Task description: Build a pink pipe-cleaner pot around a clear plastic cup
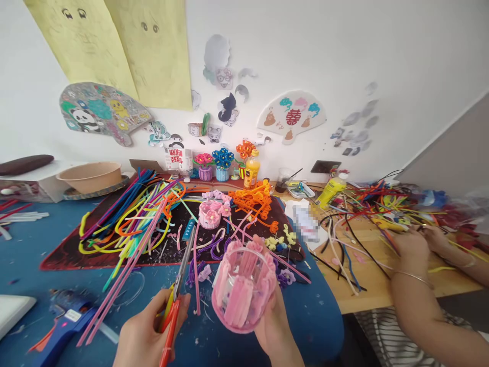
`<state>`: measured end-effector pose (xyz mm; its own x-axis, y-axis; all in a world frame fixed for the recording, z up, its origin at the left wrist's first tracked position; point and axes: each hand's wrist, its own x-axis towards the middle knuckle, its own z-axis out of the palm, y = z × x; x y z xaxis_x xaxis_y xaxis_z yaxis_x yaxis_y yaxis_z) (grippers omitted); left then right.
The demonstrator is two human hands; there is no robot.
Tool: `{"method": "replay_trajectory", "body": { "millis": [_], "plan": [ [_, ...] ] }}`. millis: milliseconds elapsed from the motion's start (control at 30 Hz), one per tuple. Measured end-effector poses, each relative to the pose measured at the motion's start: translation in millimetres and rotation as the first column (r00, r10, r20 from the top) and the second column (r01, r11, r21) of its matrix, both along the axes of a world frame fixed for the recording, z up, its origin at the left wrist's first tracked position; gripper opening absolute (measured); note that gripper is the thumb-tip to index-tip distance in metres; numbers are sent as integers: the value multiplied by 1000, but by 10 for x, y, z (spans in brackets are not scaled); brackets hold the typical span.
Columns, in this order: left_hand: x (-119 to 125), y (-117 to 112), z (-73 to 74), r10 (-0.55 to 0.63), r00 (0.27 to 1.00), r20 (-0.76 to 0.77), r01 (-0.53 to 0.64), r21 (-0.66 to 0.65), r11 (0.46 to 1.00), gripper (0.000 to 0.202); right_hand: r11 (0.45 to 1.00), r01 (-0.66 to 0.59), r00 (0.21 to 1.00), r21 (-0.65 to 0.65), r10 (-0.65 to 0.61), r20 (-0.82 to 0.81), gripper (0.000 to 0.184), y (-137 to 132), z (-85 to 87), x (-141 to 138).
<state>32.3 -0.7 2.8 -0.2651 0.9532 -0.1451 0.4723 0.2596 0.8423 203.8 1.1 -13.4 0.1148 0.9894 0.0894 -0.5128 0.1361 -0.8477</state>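
Two hands come up from the bottom edge, and both are the person's own. The left hand (pixel 147 331) is low and turned on its side. Its fingers are curled tight round the orange and yellow handles of the scissors (pixel 179 285), and the blades point up and away. The right hand (pixel 277 331) sits under and behind the pink cup (pixel 244 290). Its fingers wrap round the cup's side, so the open mouth tips toward the camera. The cup is see-through with pink fuzzy sticks all around it. It is held in the air over the blue table (pixel 317 316), just right of the scissors. On the wall, a paper fan (pixel 292 116) shows a red Chinese sign, 囍. A white card (pixel 179 158) by the wall has red writing too small to read. A blue glue gun (pixel 66 323) lies left of the left hand. Another person's hand (pixel 410 244) rests among fuzzy sticks on the wooden table (pixel 367 290) to the right.
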Motion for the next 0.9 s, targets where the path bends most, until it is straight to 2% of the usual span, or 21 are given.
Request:
{"method": "replay_trajectory", "body": {
  "millis": [167, 267, 367, 433, 567, 733, 800, 900],
  "plan": [
    [-61, 36, -157, -41, 998, -48, 42, 16, 999, 44, 999, 34, 998, -12, -35, -46, 77, 43, -142, -20],
    [-181, 89, -223, -84, 984, -159, 83, -14, 996, 35, 985, 65, 995, -163, -78, -70, 65, 67, -254, -12],
    [-334, 165, -210, -112, 948, -299, 92, -81, 992, 33, 949, 96, 986, -300, -132, -102, 57, 113, -300, -17],
    [-427, 221, -182, -125, 912, -390, 70, -152, 986, 40, 948, 117, 984, -296, -151, -97, 53, 153, -282, -32],
    [-560, 305, -187, -165, 805, -569, 33, -235, 972, 49, 976, 90, 991, -197, -108, -82, 47, 234, -185, -68],
    [-672, 313, -345, -130, 715, -687, 61, -124, 990, 48, 975, 67, 972, -211, -112, -208, 41, 333, -141, -35],
    [-701, 302, -392, -128, 677, -725, 65, -114, 991, 47, 975, 19, 968, -221, -73, -242, 42, 366, -143, -2],
    [-708, 287, -404, -163, 575, -802, 81, -143, 986, 47, 973, -85, 962, -215, 24, -271, 44, 401, -115, 35]
  ]
}}
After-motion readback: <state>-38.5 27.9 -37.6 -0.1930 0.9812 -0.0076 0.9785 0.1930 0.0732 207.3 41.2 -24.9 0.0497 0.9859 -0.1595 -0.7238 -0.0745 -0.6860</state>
